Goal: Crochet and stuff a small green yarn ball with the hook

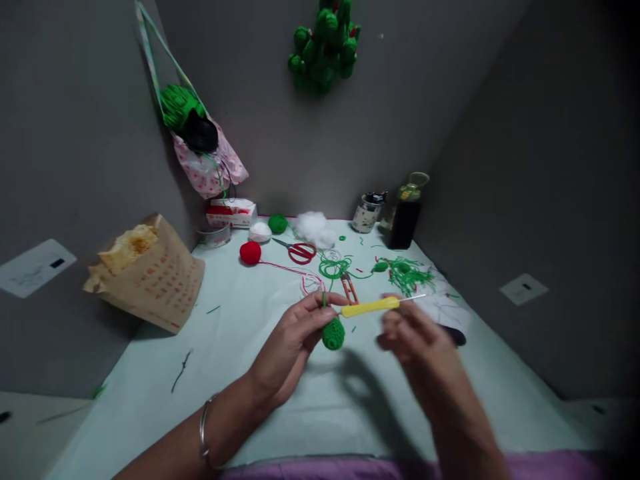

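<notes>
Between the thumb and fingers of my left hand (303,333) is a small green crocheted piece (333,334), with green yarn rising above it. A crochet hook with a yellow handle (371,307) points sideways from the piece, its inner tip at my left fingertips and its thin metal shaft reaching to the right. My right hand (414,333) is beside the handle's right end, blurred by motion; whether its fingers touch the hook is unclear. Orange-handled snips (349,289) lie just behind the handle.
Red scissors (301,252), a red yarn ball (251,253), white stuffing (315,229) and green yarn tangles (407,275) lie further back. A paper bag with bread (155,283) is at left; a dark bottle (405,217) stands back right.
</notes>
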{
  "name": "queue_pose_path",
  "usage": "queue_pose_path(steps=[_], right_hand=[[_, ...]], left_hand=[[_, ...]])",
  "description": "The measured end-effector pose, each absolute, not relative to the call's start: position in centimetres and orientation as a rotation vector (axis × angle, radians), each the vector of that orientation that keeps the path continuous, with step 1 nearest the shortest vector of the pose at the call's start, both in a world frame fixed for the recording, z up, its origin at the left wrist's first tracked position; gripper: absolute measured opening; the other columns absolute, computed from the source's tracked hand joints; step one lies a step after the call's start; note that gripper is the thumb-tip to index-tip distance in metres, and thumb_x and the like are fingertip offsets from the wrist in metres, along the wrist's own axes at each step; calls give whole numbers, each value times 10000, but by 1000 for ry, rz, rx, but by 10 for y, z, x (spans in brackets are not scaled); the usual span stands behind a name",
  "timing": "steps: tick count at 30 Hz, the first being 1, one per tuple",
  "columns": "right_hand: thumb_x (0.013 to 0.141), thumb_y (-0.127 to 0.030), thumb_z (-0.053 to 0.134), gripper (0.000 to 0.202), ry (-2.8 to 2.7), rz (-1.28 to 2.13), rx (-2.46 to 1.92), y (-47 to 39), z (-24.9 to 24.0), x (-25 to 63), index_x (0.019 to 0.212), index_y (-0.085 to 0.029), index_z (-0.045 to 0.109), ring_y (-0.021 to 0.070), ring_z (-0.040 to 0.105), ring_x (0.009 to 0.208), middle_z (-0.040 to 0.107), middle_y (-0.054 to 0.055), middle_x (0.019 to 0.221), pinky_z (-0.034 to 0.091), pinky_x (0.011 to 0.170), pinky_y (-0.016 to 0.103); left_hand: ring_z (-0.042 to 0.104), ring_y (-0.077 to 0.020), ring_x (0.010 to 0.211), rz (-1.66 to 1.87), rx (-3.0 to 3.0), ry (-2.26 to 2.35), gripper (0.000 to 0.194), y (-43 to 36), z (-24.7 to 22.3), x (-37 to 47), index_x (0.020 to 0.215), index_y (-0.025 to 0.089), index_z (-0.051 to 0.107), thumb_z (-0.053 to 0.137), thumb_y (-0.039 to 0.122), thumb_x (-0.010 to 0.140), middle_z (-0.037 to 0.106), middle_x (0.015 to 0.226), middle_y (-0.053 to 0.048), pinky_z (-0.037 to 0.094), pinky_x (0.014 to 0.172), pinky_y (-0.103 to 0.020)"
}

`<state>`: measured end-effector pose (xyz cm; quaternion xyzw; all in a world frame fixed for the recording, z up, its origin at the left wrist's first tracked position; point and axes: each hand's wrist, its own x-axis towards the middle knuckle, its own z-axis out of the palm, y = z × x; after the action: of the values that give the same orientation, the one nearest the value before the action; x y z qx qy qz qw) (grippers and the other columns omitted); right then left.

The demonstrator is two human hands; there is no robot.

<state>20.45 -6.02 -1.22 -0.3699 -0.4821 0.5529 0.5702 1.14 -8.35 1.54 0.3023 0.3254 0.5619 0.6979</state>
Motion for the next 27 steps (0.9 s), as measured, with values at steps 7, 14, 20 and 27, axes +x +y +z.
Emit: queue_pose_path(steps=[7, 14, 20, 27], right_hand=[[896, -423, 736, 190, -1147, 1291, -817, -79, -24, 174, 891, -235, 760, 143, 605, 732, 680, 3, 798, 492, 709, 277], [938, -377, 688, 154, -1266, 1138, -742, -82, -26, 181, 952, -276, 803, 176, 612, 800, 678, 31, 855, 508, 746, 315], [819, -300, 821, 69, -1268, 1194, -717, -82, -33, 179, 877, -269, 801, 177, 594, 833, 648, 30, 872, 484, 720, 294], [874, -389, 763, 135, -1125, 1333, -653, -81, -42, 172, 935, -273, 796, 150, 594, 795, 629, 7, 859, 481, 726, 278]], left_hand=[[603, -203, 881, 1140, 974, 781, 319, -90, 5, 15, 1163, 188, 698, 728, 366, 900, 687, 909, -44, 409, 836, -336], [595, -248, 1118, 1047, 1101, 813, 613, -94, 7, 4, 1387, 301, 634, 825, 306, 804, 688, 1047, -29, 360, 1075, -398], [594, -263, 1117, 1118, 1260, 1076, 648, -99, 14, 4, 1415, 330, 627, 822, 375, 798, 701, 960, -8, 317, 1129, -421], [590, -269, 1172, 1086, 1216, 1041, 632, -99, 7, 4, 1381, 342, 650, 843, 338, 779, 730, 988, -12, 335, 1127, -408]])
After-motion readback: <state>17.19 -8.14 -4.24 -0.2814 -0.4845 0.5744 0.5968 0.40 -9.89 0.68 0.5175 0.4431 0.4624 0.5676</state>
